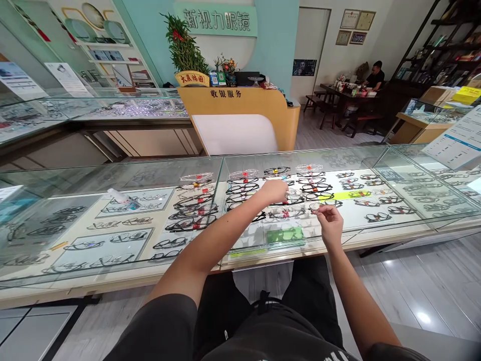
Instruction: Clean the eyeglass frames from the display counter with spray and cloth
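Right hand [331,220]: thumb and fingers pinched together on an eyeglass frame [314,206], just beside the red-tagged eyeglasses [317,188] at the glass display counter [340,235]. Left hand [276,191]: curled over the rows, fingertips hidden, grip can't tell. Progress: rows laid out, one frame in hand; remaining count unclear.

On the pale green rectangular board [218,20] on the wall, one can read the characters "新视力眼镜". The yellow wooden counter with curved side [244,103] carries "收银服务", and the yellow fan-shaped plaque [192,78] on it shows "大展鸿图". The white paper sheet with blue stripe [456,140] has print too small for reading.
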{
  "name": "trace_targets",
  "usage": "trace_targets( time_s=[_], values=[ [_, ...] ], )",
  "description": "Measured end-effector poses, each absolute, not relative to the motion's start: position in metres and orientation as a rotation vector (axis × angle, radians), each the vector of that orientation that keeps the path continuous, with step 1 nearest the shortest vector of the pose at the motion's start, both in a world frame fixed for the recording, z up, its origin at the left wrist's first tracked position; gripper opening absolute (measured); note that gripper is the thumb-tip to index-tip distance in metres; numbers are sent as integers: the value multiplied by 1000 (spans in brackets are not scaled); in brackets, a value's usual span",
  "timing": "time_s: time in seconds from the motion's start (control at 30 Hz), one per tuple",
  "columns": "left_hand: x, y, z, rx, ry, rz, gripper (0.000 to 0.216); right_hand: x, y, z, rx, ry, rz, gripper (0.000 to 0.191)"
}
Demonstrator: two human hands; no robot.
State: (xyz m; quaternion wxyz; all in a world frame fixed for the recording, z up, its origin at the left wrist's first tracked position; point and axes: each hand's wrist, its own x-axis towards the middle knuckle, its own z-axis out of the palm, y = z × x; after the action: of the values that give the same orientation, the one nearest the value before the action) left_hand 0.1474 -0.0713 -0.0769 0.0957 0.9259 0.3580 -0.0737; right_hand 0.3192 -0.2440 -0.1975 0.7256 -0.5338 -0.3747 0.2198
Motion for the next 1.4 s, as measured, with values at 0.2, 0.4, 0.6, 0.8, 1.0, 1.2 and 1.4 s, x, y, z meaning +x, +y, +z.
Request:
trace_targets(
  time_s=[0.2, 0.4, 0.6, 0.8, 1.0, 1.2, 1.4],
  values=[
    [115, -73, -42, 2624, 913, -26, 28, 315, -247, -196, -1197, -839, 456, 16],
    [62, -77, 5, 2180, 830, 482, 42, 310, -241, -152, -1139, -911, 381, 12],
    [20, -91, 48, 1855, 737, 1098, 37, 268, -198, -37, -846, -1329, 228, 30],
    [-3, -91, 55, 1627, 583, 1384, 32, 210, -164, 34, -692, -1576, 95, 33],
    [-15, -85, 56, 1571, 695, 1426, 34, 180, -138, 44, -705, -1536, 147, 27],
    [-12, -79, 52, 1596, 701, 1393, 28, 182, -111, 37, -735, -1529, 405, 25],
    [-3, -70, 43, 1606, 711, 1408, 24, 195, -101, 36, -695, -1518, 614, 21]
  ],
)
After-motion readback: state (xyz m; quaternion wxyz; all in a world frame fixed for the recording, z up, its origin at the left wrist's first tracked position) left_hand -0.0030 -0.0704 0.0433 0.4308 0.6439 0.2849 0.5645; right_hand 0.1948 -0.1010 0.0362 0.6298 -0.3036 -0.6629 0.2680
